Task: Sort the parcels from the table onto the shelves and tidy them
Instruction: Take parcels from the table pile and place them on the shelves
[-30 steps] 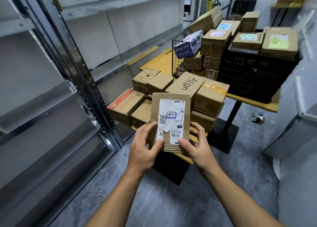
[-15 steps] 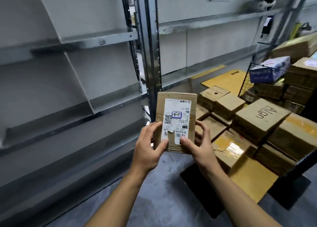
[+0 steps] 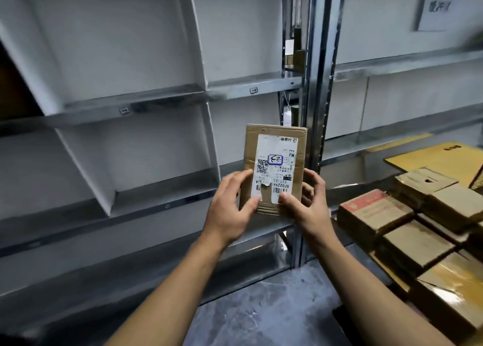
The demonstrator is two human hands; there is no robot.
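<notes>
Holding the parcel (image 3: 274,172) upright in mid-air before the shelf (image 3: 167,206) front edge: left hand (image 3: 230,211) and right hand (image 3: 311,207) grip its lower corners. Judgement: read the label (image 3: 277,149), then seat it squarely in the matching bay, label outward.

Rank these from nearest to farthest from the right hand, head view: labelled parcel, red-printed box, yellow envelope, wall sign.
1. labelled parcel: gripped by the right hand.
2. red-printed box: just right, on the pile.
3. yellow envelope: farther back, right.
4. wall sign: high up, top right.
</notes>
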